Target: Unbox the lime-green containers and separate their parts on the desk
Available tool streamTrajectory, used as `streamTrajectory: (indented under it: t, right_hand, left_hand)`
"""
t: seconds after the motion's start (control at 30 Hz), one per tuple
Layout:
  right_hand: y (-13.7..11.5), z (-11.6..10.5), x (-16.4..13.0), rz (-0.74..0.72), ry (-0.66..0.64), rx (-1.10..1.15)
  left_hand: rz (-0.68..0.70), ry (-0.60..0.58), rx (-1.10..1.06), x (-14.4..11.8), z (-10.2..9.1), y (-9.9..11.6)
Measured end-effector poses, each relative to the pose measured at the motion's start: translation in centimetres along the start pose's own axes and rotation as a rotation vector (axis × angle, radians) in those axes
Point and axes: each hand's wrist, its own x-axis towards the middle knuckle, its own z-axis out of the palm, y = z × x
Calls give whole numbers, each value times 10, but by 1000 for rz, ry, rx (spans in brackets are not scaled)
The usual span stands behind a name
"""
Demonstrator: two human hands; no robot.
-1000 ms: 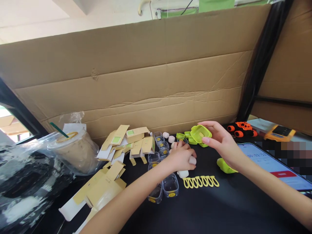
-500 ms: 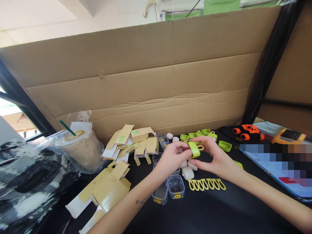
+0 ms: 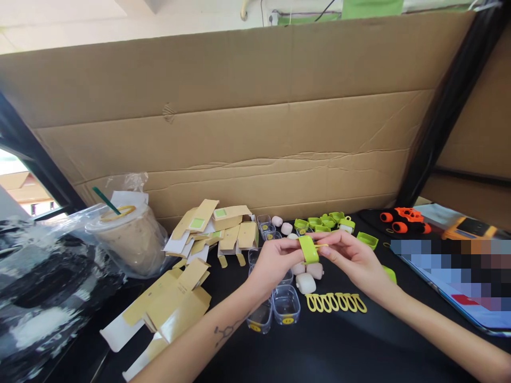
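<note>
Green silicone case (image 3: 308,249) sits just right of the frame's centre, pinched between both hands above the black table (image 3: 359,346). Left hand (image 3: 275,260) grips its left side with closed fingers; right hand (image 3: 351,258) pinches its right edge.

Both hands meet above the black counter (image 3: 359,346): the left hand (image 3: 273,260) and right hand (image 3: 353,258) pinch a lime-green case (image 3: 308,249) between their fingers (image 3: 297,243). Beneath lie white pods (image 3: 305,283), clear boxes (image 3: 286,304) and a row of yellow loops (image 3: 336,302); flat cardboard cartons (image 3: 187,287) lie to the left.
</note>
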Motion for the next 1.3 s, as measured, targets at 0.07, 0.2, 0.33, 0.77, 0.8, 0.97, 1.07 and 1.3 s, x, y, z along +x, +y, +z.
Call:
streamTrajectory:
  t: [0.07, 0.2, 0.33, 0.77, 0.8, 0.97, 1.07, 1.3]
  right_hand:
    - [0, 3, -2, 2, 51, -13]
    - [-2, 6, -5, 30, 124, 7]
    - [-4, 5, -5, 18, 74, -1]
    - [-23, -17, 1, -241, -196, -432]
    - [-25, -18, 2, -258, -191, -438]
    - [-31, -18, -1, -293, -249, -439]
    - [-33, -20, -2, -258, -286, -430]
    - [-40, -46, 13, -255, 145, -259]
  left_hand:
    - [2, 28, -14, -1, 3, -3]
    - [-3, 74, -59, -2, 7, -5]
    - [-22, 49, -57, -2, 6, -2]
    - [-34, 80, -62, -6, 16, 1]
    - [-39, 79, -68, -6, 18, 2]
    - [-23, 135, -133, -11, 25, -2]
    - [9, 184, -149, -12, 25, -5]
    - [-22, 63, 100, -1, 14, 5]
